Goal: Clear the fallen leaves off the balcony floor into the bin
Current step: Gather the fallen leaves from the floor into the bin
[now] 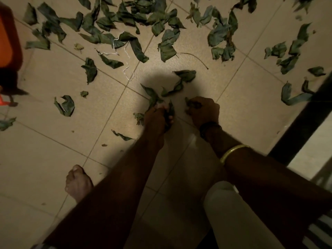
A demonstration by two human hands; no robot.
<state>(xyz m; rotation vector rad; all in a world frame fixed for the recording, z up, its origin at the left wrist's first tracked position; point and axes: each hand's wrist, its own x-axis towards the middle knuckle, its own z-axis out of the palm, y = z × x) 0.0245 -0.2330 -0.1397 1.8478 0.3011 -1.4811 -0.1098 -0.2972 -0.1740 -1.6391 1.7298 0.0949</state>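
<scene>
Dark green fallen leaves (111, 20) lie scattered over the beige tiled floor (45, 159), thickest along the top of the head view. My left hand (156, 117) is down at the floor and grips a bunch of leaves (152, 97) that stick out from its fingers. Just to its right, my right hand (204, 110) is curled round a small clump of leaves (193, 104). An orange bin (7, 44) stands at the left edge, only partly in view.
My bare foot (77, 182) rests on the tiles at lower left. White string (125, 67) and a thin twig (195, 58) lie among the leaves. A dark threshold strip (301, 123) runs diagonally along the right side. A loose leaf (66, 106) lies left of my hands.
</scene>
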